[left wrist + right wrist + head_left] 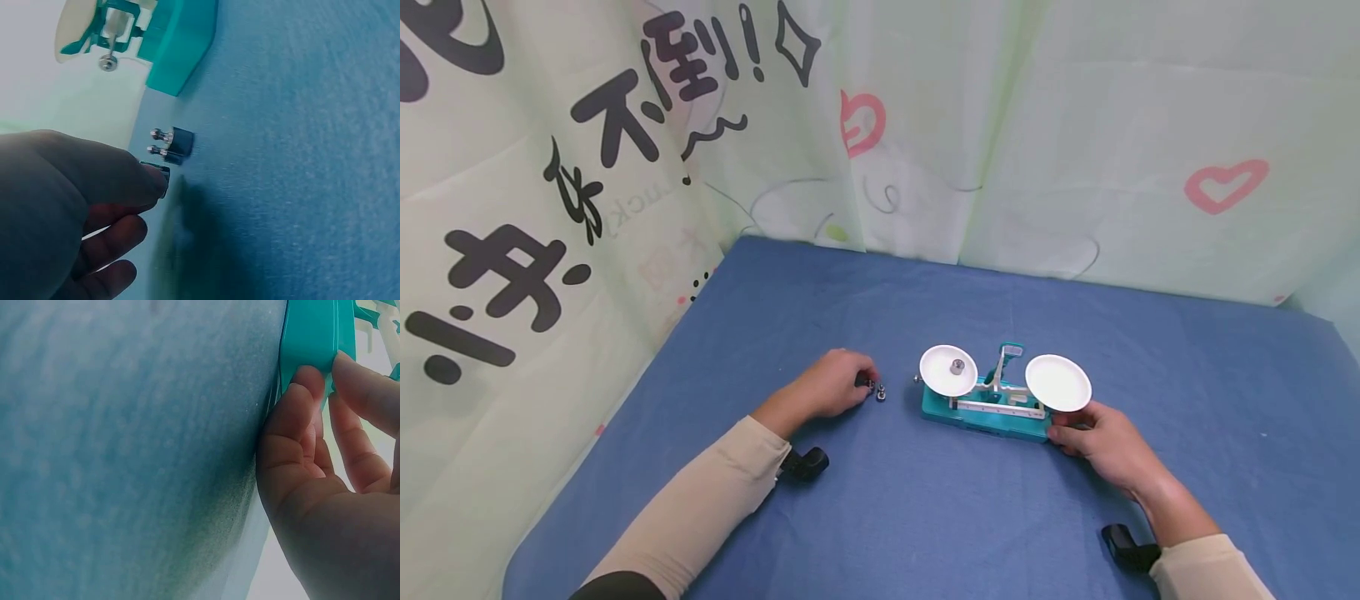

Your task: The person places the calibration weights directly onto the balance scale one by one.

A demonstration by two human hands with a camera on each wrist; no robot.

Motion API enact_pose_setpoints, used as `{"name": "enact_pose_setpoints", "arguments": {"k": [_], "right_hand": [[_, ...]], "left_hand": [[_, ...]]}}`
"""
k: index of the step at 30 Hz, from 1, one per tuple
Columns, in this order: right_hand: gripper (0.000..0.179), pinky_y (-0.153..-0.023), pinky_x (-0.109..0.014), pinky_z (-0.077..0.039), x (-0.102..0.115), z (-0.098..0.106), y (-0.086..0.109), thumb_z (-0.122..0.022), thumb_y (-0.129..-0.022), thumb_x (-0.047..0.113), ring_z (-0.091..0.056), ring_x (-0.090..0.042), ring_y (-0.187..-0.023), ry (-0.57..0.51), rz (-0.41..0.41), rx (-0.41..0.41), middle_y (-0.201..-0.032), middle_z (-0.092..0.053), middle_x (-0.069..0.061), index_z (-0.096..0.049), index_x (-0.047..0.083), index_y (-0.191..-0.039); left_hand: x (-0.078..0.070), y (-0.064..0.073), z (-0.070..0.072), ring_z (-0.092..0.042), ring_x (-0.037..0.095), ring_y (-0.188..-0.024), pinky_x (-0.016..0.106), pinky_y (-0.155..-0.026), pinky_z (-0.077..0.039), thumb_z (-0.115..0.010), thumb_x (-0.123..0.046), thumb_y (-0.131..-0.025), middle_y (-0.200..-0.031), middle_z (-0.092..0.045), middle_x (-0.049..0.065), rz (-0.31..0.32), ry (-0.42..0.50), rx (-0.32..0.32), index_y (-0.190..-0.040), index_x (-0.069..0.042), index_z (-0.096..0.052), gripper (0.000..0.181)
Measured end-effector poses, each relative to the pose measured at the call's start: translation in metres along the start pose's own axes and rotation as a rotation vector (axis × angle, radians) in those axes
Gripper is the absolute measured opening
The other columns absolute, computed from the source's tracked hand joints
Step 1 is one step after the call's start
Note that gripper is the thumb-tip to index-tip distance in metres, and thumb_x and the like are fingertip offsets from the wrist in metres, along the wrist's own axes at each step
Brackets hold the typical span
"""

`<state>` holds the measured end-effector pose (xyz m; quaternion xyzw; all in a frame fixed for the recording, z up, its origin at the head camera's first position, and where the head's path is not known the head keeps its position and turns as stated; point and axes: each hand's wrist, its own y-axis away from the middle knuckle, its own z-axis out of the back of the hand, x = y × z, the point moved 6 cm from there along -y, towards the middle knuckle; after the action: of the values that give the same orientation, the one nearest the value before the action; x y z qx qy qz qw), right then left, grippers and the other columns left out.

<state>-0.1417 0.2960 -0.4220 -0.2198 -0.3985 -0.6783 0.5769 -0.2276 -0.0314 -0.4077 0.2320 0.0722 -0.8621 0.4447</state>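
Observation:
A small balance scale with a teal base stands on the blue cloth. Its left white pan bears a metal weight; the right white pan carries nothing. To the scale's left, my left hand pinches a small dark metal weight between thumb and finger, mostly hidden by the thumb. Two shiny knobbed weights, a larger one and a smaller one, stand just beyond the fingertips. My right hand grips the right end of the base, thumb on the near side.
Blue cloth covers the table. A pale curtain with dark lettering and pink hearts hangs behind and on the left. Black wrist-worn devices sit by both sleeves. A pointer frame rises between the pans.

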Motion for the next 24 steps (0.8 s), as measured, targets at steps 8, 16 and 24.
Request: {"name": "enact_pose_setpoints", "arguments": {"k": [8,16,24], "right_hand": [[0.025,-0.070,-0.030,-0.050,0.001,0.000,0.000,-0.068,-0.093,0.009,-0.057,-0.024,-0.086,0.004,0.004,-0.004,-0.104,-0.061,-0.016,-0.059,-0.008,-0.109],[0.025,-0.070,-0.031,-0.050,0.000,0.001,0.000,-0.068,-0.093,0.009,-0.057,-0.024,-0.086,0.006,-0.008,-0.004,-0.104,-0.062,-0.016,-0.059,-0.008,-0.110],[0.024,-0.068,-0.031,-0.050,0.000,0.000,0.001,-0.067,-0.093,0.009,-0.057,-0.023,-0.083,0.004,0.007,0.005,-0.101,-0.062,-0.013,-0.060,-0.007,-0.109]], "left_hand": [[-0.007,0.002,0.015,-0.060,0.020,-0.095,0.038,-0.088,-0.049,-0.068,-0.008,-0.093,-0.101,-0.067,0.003,0.003,-0.009,-0.042,-0.106,-0.008,-0.072,0.013],[-0.034,-0.005,0.031,-0.060,0.020,-0.098,0.038,-0.094,-0.047,-0.068,-0.011,-0.095,-0.103,-0.068,0.002,-0.076,-0.012,-0.094,-0.108,-0.007,-0.072,0.014],[-0.071,-0.016,0.040,-0.060,0.023,-0.104,0.037,-0.097,-0.045,-0.067,-0.013,-0.096,-0.109,-0.068,0.005,-0.156,0.028,-0.098,-0.114,-0.007,-0.071,0.019]]}}
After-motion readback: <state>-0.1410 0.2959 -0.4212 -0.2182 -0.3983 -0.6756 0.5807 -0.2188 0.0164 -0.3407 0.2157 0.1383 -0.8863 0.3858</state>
